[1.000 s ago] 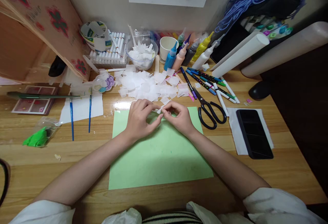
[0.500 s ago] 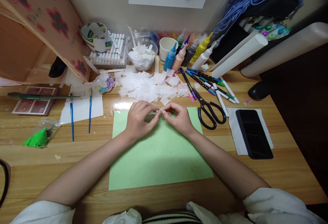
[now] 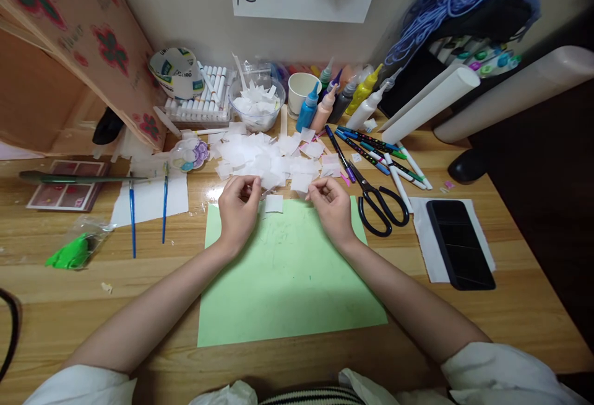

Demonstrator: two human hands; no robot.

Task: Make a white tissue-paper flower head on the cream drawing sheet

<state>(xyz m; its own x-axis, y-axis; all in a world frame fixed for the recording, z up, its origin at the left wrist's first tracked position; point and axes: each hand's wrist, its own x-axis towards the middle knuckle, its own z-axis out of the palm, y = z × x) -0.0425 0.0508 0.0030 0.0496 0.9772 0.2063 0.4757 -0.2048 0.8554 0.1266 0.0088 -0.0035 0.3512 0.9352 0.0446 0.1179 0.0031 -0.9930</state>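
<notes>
My left hand (image 3: 239, 210) is at the upper left of a green paper sheet (image 3: 292, 269), its thumb and curled fingers pressed together. What it pinches, if anything, I cannot make out. My right hand (image 3: 331, 210) is at the sheet's upper right, its thumb and forefinger closed at the corner of a thin white paper square (image 3: 302, 182). Between the hands, another small white square (image 3: 274, 203) lies on the sheet's top edge. Just beyond the fingertips spreads a loose pile of white paper pieces (image 3: 255, 157).
Black-handled scissors (image 3: 378, 204) and several markers (image 3: 371, 151) lie to the right, with a phone (image 3: 459, 244) farther out. Behind the pile stand a bowl of paper scraps (image 3: 257, 111), a paper cup (image 3: 301, 93) and paint bottles (image 3: 307, 108). Two brushes (image 3: 164, 207) lie left.
My hands were together above the sheet's top edge, fingertips meeting on a small white bit. They have moved apart, left and right, and a white square now shows between them.
</notes>
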